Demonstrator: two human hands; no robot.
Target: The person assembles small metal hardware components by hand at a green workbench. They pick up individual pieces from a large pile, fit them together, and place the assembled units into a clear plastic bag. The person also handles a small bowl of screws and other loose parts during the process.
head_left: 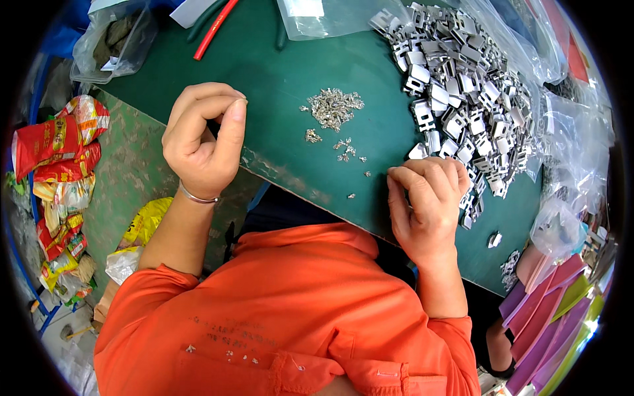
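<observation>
I look down on a green work table [290, 72] that fills the upper middle of the view. At about two o'clock on it lies a large heap of stamped metal brackets [462, 92], spilling toward clear plastic bags [568, 152] at three o'clock. Near the centre sits a small pile of tiny metal clips [335, 105], with a few strays scattered just below it toward five o'clock. My right hand [429, 201] rests at the table's near edge, just beside the bracket heap, fingers curled in; I cannot tell what they pinch. My left hand [203, 135], at nine o'clock of the clip pile, is raised with thumb and forefinger pressed together, its contents hidden.
</observation>
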